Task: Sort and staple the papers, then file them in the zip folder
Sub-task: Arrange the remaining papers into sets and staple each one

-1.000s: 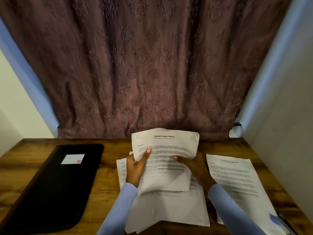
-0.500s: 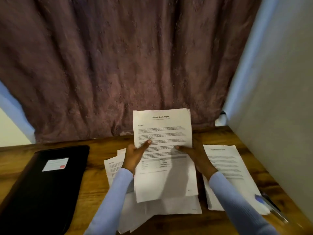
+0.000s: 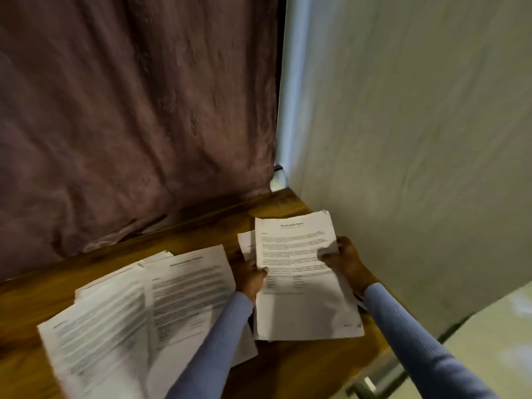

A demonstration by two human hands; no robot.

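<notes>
A printed report, a white set of sheets, is held over the right end of the wooden table. My left hand grips its left edge, thumb on the front. My right hand pinches its right edge. Another sheet peeks out beneath it on the left. A loose spread of printed papers lies on the table to the left, blurred by motion. The zip folder and stapler are out of view.
A purple curtain hangs behind the table. A pale wall runs close along the table's right edge. A metal leg or bar shows below the table's right corner.
The view has swung to the right, so the black folder is out of frame. Both hands have carried the report rightward, over the sheet lying at the table's right end.
</notes>
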